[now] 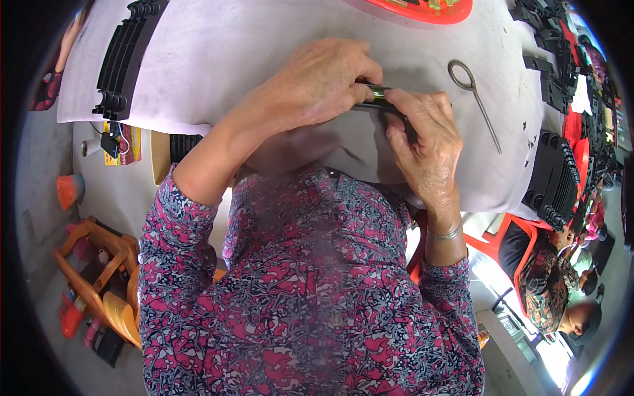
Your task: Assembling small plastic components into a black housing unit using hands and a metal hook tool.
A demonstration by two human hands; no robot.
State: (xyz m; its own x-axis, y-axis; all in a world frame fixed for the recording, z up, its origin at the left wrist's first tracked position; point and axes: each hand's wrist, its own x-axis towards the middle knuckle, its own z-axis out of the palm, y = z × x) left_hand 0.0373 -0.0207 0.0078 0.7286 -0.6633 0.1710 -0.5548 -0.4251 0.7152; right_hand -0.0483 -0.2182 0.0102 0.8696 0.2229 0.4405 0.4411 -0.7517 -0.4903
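Left hand (320, 82) is curled over the upper side of a slim dark part (382, 99), with thumb and fingertips pinched on it; only a short greenish, shiny section of the part shows between the two hands. Right hand (426, 142) grips the same part from below and to the right, fingers closed along its dark edge. Most of the part is hidden under both hands, so its full shape and length cannot be made out. It sits just above the near edge of the tabletop (264, 46), which is covered by a pale sheet.

A metal pin with a looped end (474, 99) lies on the sheet just right of the right hand, apart from it. A curved stack of black plastic pieces (125, 56) rests at the far left of the tabletop; a similar black stack (555, 178) sits at the right edge. A red tray (429, 10) is cut off at the upper border, its contents unclear.
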